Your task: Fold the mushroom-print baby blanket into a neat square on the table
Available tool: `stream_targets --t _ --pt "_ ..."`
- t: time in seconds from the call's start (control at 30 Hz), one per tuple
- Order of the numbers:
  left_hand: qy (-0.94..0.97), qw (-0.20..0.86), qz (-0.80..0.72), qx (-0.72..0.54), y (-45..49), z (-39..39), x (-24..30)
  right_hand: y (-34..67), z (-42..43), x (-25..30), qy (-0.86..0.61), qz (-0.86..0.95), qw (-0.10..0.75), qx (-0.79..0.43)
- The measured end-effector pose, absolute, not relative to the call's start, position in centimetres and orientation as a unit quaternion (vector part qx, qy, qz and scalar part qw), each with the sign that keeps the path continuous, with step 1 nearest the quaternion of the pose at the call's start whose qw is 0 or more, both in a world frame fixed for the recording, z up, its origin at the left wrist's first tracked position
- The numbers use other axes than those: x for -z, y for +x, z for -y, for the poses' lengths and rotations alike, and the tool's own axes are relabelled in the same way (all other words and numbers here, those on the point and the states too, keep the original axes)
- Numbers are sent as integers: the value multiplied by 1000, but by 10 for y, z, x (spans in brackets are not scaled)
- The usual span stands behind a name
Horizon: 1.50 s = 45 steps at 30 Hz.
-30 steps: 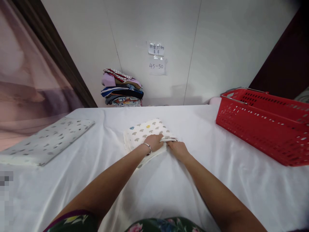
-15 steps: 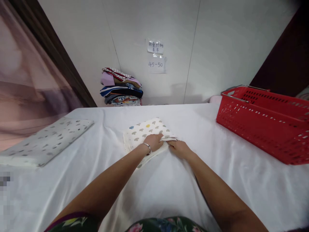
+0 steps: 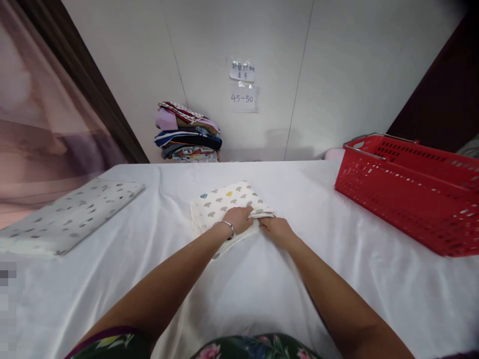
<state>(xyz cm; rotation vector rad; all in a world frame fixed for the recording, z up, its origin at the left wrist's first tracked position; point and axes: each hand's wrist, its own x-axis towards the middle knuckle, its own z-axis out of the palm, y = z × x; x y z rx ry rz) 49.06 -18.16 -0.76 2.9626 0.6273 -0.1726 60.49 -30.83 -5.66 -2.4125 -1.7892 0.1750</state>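
Note:
A folded white cloth point(image 3: 224, 199) printed with grey mushroom shapes and a few blue and yellow motifs lies at the middle of the white-covered table. On its near right part rests my left hand point(image 3: 238, 221), closed with the fingers gripping a layer of the fabric; a silver bracelet circles that wrist. My right hand point(image 3: 277, 231) is at the cloth's near right corner, its fingers tucked under the folded edge and pinching it. The fingertips of both hands are partly hidden by the fabric.
A larger folded cloth point(image 3: 75, 214) with a dark print lies at the left. The red plastic basket point(image 3: 407, 199) with metal handles stands on the right. Behind the table's far edge rises a stack of folded fabrics point(image 3: 189, 132) against the wall, near two paper notes point(image 3: 244, 97).
My hands and the cloth stay almost in the same place. Only the camera view has shifted slightly.

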Motion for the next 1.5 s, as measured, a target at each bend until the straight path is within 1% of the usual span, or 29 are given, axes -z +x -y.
stream_targets --t 0.33,0.6,0.77,0.9,1.1,1.27,1.5 --pt "974 62 -208 56 489 182 5 598 305 59 -817 574 44 -27" --pt "972 70 -217 52 489 183 5 596 302 58 -818 574 35 -30" --pt "971 68 -225 52 488 184 7 600 314 56 -793 606 51 -34" --pt "970 67 -225 57 487 184 8 603 320 57 -789 612 46 -41" --pt "970 67 -226 62 487 181 8 604 323 55 -777 622 87 -46" --pt "971 65 -219 70 488 182 7 600 324 53 -793 603 63 -52" --pt "974 68 -205 74 487 184 2 587 314 61 -791 609 55 -8"
